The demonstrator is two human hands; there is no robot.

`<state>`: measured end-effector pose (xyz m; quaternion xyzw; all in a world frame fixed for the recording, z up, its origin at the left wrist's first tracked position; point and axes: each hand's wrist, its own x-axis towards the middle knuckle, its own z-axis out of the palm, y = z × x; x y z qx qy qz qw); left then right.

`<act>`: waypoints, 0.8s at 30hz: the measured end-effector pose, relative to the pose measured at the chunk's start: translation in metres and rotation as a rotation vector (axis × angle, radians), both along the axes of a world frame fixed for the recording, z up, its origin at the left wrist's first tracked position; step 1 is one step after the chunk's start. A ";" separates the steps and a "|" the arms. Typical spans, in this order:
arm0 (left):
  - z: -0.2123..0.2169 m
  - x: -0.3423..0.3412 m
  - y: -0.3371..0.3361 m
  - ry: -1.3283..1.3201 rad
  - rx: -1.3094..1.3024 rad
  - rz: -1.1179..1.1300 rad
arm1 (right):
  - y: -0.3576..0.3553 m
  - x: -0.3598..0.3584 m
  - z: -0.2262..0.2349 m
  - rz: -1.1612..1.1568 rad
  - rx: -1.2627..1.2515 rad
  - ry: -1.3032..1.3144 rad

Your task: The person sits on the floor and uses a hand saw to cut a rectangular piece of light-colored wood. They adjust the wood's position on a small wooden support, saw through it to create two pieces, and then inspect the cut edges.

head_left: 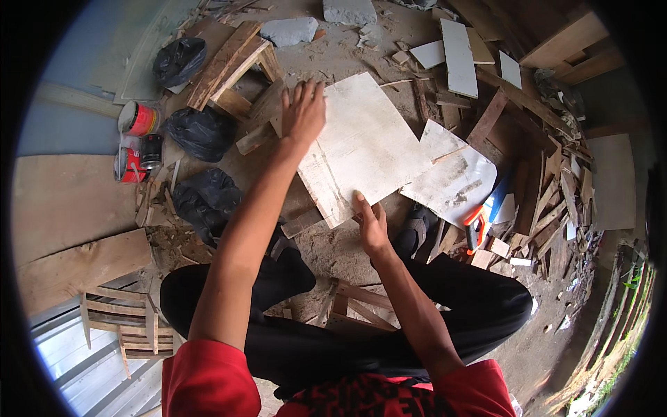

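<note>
Holding: I have both hands on a pale square board (361,149) that lies flat over wooden scraps on the dirt floor, right in front of my knees.
Left hand: my left hand (303,111) is spread wide, palm down, fingers fanned over the board's far left corner; it presses rather than grips.
Right hand: my right hand (372,226) sits at the near edge, fingers extended onto the board and not curled around it, so it too lies flat and grasps nothing.
Progress: I judge the board is placed and being steadied or squared up; I see no cut line, no fastening and no tool in hand, so whatever working of the panel is meant looks not yet begun.
Board look: whitish, dusty, faintly streaked, with a browner worn strip along the near-left edge; corners look intact, thin like plywood.
Beyond right hand: a second pale sheet (455,177) lies just past the board's right edge, partly under it, I think.
Further right: a hand saw with an orange handle (478,226) rests on the ground, untouched.
Left of left hand: black plastic bags (201,132) and red tins (139,118), well apart from the board.
</note>
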<state>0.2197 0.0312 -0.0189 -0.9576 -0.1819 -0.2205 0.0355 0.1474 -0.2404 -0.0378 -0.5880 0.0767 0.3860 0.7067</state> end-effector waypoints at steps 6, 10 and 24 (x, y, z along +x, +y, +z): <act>0.011 -0.027 -0.095 0.205 -0.132 0.068 | -0.010 0.004 -0.015 -0.038 0.114 -0.059; 0.011 -0.030 -0.086 0.237 -0.112 0.073 | -0.046 0.035 -0.022 0.274 0.085 -0.015; 0.014 -0.030 -0.090 0.213 -0.155 0.035 | -0.292 0.115 -0.101 0.190 -1.357 -1.038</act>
